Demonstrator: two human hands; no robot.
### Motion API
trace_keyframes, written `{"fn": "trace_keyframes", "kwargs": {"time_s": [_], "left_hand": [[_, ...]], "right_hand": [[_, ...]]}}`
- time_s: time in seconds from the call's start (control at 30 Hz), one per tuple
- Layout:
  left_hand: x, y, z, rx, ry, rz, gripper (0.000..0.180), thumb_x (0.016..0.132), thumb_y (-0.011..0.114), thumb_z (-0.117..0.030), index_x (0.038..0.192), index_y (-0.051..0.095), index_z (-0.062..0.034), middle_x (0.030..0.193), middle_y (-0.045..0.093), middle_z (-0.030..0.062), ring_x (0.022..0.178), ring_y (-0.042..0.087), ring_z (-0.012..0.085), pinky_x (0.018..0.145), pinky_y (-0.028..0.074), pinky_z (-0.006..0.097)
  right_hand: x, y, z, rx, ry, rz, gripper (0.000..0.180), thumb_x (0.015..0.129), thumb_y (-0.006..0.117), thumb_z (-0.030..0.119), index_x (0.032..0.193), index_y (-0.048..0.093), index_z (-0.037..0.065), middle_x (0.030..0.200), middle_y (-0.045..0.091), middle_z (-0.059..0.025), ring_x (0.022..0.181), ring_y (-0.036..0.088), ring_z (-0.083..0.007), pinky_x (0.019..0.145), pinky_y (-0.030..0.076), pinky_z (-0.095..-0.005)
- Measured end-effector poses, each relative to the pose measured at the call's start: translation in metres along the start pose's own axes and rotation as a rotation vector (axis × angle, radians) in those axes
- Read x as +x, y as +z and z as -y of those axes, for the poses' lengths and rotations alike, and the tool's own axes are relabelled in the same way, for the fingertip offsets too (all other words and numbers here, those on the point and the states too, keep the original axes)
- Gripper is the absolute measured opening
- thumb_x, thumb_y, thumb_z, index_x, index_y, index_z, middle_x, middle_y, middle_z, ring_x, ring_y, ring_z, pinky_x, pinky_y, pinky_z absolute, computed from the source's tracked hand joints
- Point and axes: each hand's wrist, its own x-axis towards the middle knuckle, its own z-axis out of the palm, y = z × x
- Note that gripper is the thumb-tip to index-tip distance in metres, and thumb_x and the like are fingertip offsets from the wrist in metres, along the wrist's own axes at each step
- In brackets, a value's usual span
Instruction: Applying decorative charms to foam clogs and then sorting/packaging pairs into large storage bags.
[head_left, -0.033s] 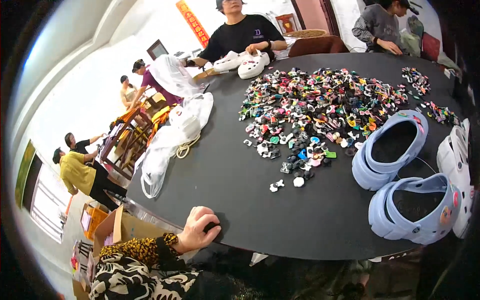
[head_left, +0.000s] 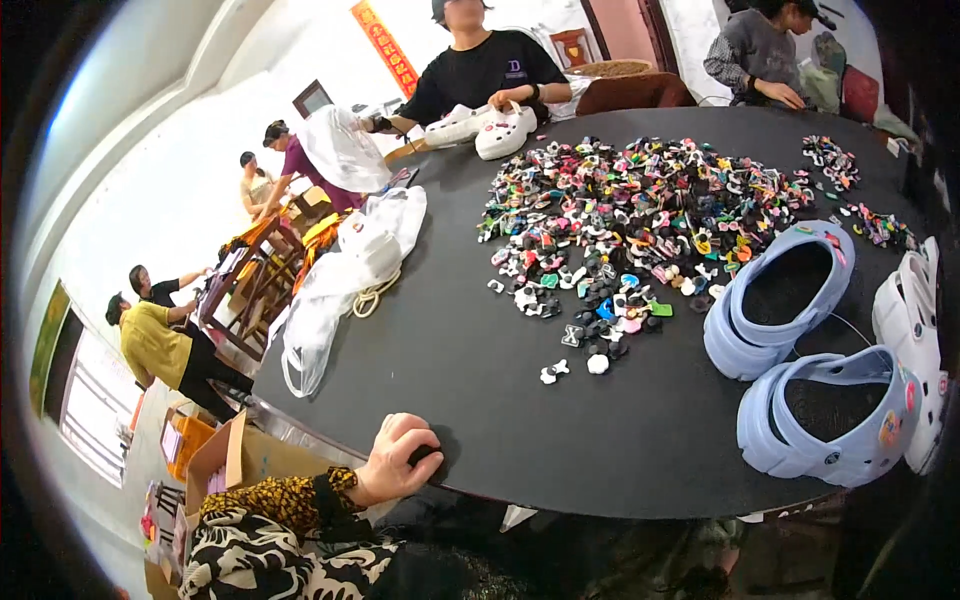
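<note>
Bag point(head_left: 343, 152) shifted slightly; left hand point(head_left: 400, 458) curled on black tabletop point(head_left: 470, 400); grip unclear; right unseen

left grip point(head_left: 398, 458): contents unclear | white clog point(head_left: 908, 312): partly behind blue clog point(head_left: 850, 462) | charms point(head_left: 640, 195): motifs too small

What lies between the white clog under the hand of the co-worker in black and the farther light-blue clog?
The head view shows a heap of small multicoloured shoe charms between the white clog and the light-blue clog.
</note>
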Motion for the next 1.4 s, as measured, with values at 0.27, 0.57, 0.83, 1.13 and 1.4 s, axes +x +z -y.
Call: {"fn": "trace_keyframes", "kwargs": {"time_s": [0.27, 0.57, 0.83, 1.13, 1.4], "left_hand": [[-0.003, 0.001, 0.004, -0.06, 0.006, -0.01, 0.018, 0.072, 0.069, -0.01, 0.086, 0.059, -0.0067, 0.088, 0.054, 0.0091, 0.082, 0.052, 0.0267, 0.075, 0.04, 0.037], [-0.006, 0.0, 0.013, -0.165, 0.021, 0.004, 0.016, 0.072, 0.069, -0.01, 0.086, 0.061, -0.0072, 0.087, 0.055, 0.0079, 0.081, 0.052, 0.0253, 0.074, 0.038, 0.037], [0.009, -0.006, 0.02, -0.301, 0.015, 0.091, 0.021, 0.072, 0.068, -0.006, 0.091, 0.06, -0.0069, 0.091, 0.055, 0.0091, 0.087, 0.053, 0.0267, 0.077, 0.039, 0.038], [0.007, -0.054, 0.015, -0.412, 0.004, 0.125, 0.009, 0.083, 0.055, 0.003, 0.092, 0.058, 0.0011, 0.091, 0.057, 0.0179, 0.083, 0.057, 0.0355, 0.074, 0.047, 0.038], [0.005, -0.057, 0.035, -0.449, 0.019, 0.14, 0.008, 0.084, 0.055, 0.003, 0.091, 0.058, 0.0017, 0.09, 0.058, 0.0177, 0.083, 0.058, 0.0351, 0.075, 0.047, 0.037]], "right_hand": [[-0.079, 0.002, -0.004, 0.332, -0.086, -0.141, 0.024, 0.094, 0.046, 0.039, 0.087, 0.05, 0.016, 0.067, 0.039, -0.0035, 0.055, 0.031, -0.0165, 0.048, 0.028, -0.0347], [-0.186, 0.048, -0.003, 0.68, -0.169, -0.337, 0.037, 0.097, 0.043, 0.043, 0.071, 0.045, 0.017, 0.044, 0.029, 0.0007, 0.033, 0.018, -0.0115, 0.031, 0.019, -0.0332], [-0.209, 0.119, 0.124, 0.632, -0.666, -0.766, 0.052, 0.09, 0.049, 0.028, 0.132, 0.045, -0.001, 0.135, 0.047, -0.0183, 0.119, 0.049, -0.0269, 0.097, 0.042, -0.0371], [-0.134, 0.18, 0.187, 1.131, -0.704, -0.537, 0.042, 0.091, 0.055, 0.024, 0.12, 0.053, -0.007, 0.125, 0.055, -0.0123, 0.121, 0.045, -0.0216, 0.108, 0.027, -0.0356], [-0.109, 0.199, 0.212, 1.044, -0.628, -0.682, 0.051, 0.093, 0.054, 0.032, 0.13, 0.044, -0.003, 0.135, 0.043, -0.0091, 0.13, 0.032, -0.0192, 0.11, 0.019, -0.0334]]}}
